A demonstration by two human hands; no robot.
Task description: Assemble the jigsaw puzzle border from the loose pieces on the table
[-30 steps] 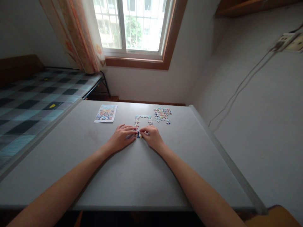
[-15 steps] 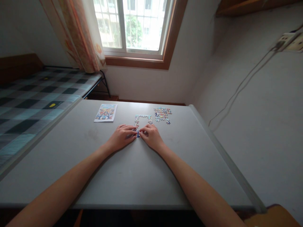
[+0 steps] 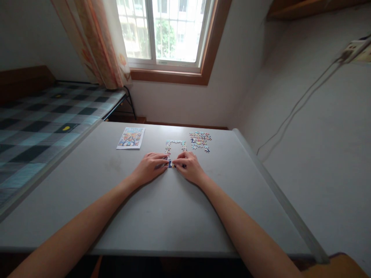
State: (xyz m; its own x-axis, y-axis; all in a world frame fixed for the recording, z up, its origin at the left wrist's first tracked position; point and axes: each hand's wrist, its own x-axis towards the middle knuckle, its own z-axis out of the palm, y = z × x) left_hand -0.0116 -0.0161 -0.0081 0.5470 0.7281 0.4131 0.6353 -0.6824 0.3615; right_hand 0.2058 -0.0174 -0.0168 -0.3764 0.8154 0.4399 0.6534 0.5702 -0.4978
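A jigsaw puzzle border [image 3: 175, 142] lies on the table, its pieces joined into an upright rectangle with a bare middle. My left hand [image 3: 150, 166] rests at its lower left corner, fingers closed in against the edge pieces. Between my hands a dark blue and white puzzle piece [image 3: 170, 164] shows in the bottom row. My right hand [image 3: 189, 166] pinches at that bottom row, thumb and fingertips together on a puzzle piece that they mostly hide. The lower right part of the border is covered by my right hand.
Loose puzzle pieces [image 3: 199, 139] lie in a cluster right of the border. A printed picture sheet [image 3: 131, 138] is flat at the left. The grey table [image 3: 162, 216] stands below a window [image 3: 174, 34], with a checked bed [image 3: 72, 112] to the left and a wall at the right.
My right hand has shifted slightly right along the bottom row, showing more of the blue and white pieces. My left hand stays at the lower left corner.
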